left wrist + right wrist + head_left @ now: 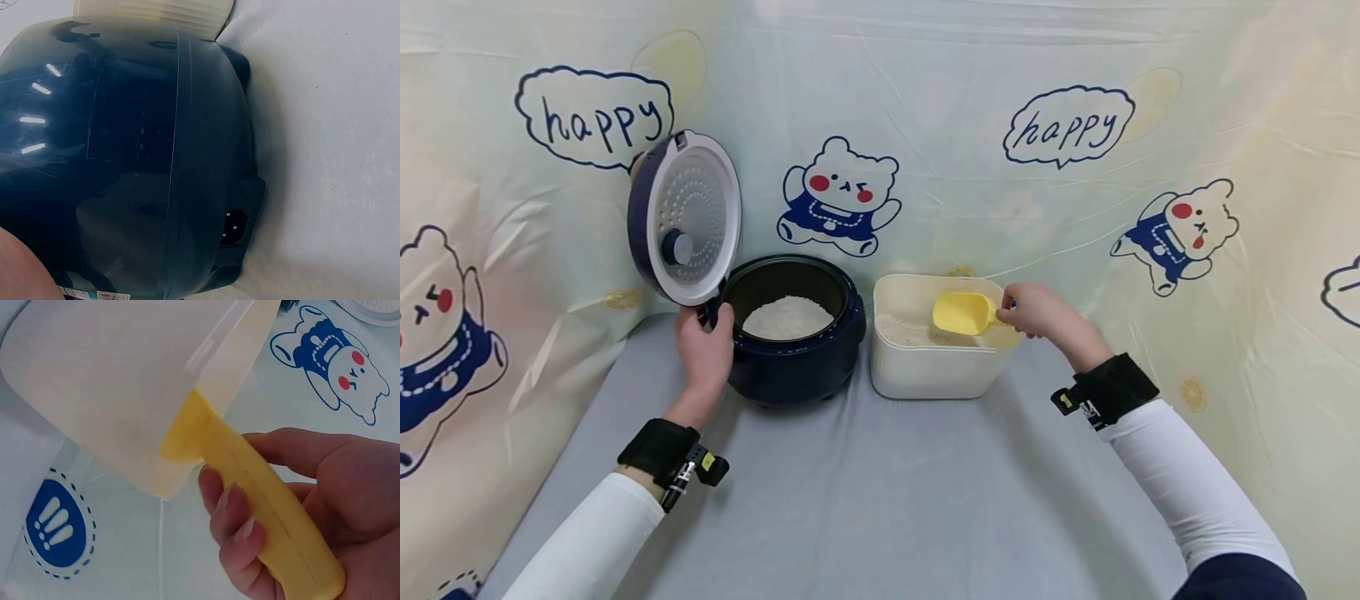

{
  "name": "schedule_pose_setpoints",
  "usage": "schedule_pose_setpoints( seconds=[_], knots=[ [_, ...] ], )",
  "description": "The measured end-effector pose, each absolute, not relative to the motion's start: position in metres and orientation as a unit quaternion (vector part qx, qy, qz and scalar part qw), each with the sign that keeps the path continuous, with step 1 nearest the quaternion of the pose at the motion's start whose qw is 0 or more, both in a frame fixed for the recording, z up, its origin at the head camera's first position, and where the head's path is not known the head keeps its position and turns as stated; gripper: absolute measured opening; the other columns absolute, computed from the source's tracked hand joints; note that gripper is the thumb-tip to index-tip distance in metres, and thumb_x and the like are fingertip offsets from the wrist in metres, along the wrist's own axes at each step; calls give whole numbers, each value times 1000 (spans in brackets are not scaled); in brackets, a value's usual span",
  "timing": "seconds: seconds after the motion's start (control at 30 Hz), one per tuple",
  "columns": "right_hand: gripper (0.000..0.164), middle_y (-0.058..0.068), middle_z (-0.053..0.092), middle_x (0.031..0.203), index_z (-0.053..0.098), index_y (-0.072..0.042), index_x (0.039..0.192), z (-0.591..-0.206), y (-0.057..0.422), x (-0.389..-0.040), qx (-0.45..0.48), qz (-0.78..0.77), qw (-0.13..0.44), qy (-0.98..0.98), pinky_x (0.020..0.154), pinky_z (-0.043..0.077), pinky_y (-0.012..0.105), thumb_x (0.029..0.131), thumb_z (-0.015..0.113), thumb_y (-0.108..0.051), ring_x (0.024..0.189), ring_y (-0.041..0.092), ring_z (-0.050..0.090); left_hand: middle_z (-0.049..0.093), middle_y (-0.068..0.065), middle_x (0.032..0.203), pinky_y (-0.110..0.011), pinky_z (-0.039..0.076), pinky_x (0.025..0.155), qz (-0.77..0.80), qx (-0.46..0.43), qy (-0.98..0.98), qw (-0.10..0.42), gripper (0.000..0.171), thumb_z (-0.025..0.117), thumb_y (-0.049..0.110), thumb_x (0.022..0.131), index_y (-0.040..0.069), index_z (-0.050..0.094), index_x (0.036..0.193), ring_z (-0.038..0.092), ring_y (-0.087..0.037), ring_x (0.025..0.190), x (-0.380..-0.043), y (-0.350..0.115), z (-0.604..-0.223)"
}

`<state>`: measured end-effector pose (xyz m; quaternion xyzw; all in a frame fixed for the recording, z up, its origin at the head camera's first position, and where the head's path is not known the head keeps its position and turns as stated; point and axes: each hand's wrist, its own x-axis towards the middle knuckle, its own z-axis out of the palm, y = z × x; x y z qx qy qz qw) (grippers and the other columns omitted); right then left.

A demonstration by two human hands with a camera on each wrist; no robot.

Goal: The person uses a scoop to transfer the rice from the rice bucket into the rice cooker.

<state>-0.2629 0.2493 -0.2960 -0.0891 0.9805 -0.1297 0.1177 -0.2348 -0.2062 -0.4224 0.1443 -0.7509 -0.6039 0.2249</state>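
Observation:
A dark blue rice cooker stands with its lid tipped up to the left and white rice in its pot. My left hand grips the cooker's left side at the lid hinge, thumb toward the rim. The left wrist view shows mostly the cooker's glossy wall. In my right hand is a yellow scoop, held by its handle with curled fingers. The scoop's bowl is over the cream rice container, whose rice shows below it.
The container stands just right of the cooker on a grey cloth-covered table. A printed curtain hangs close behind them. A power socket sits low on the cooker's wall.

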Motion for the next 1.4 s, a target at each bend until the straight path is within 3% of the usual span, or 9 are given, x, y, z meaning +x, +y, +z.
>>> schedule_pose_setpoints(
  seconds=[0.13,0.43,0.73,1.0,1.23,1.4],
  knots=[
    [13,11,59,80,63,0,95,-292,245,-266,-97,-80,116,985,60,47,32,100,61,-12,66,24,57,44,-14,154,-44,34,118,-602,142,-751,231,55,56,36,106,8,46,152,42,-28,140,-236,-206,-422],
    [12,6,54,72,64,-4,84,-286,232,-262,-102,8,81,991,63,42,33,95,66,-8,68,23,51,44,-16,153,-45,35,116,-608,142,-746,231,54,56,36,105,7,47,151,42,-28,139,-233,-205,-422],
    [14,4,42,65,61,-5,83,-287,224,-255,-92,59,47,993,54,36,30,97,60,-4,61,20,44,46,-16,151,-44,36,116,-608,140,-743,242,53,56,36,105,6,49,149,44,-27,137,-236,-205,-425],
    [24,3,36,62,54,-6,75,-306,202,-250,-96,158,-5,983,47,24,28,98,58,1,58,17,32,46,-15,151,-44,36,116,-606,144,-745,241,54,57,37,105,8,49,150,43,-27,138,-236,-205,-425],
    [16,8,50,69,61,-3,81,-317,196,-256,-85,151,13,985,48,40,31,97,61,0,61,21,45,46,-15,151,-44,36,116,-602,145,-747,242,53,57,36,105,7,49,149,44,-27,137,-236,-204,-425],
    [15,8,49,71,61,-3,86,-321,203,-264,-88,122,43,988,49,38,29,100,56,0,62,20,44,44,-14,153,-44,35,118,-602,148,-748,235,55,57,37,105,9,47,151,42,-27,140,-234,-204,-423]
  ],
)
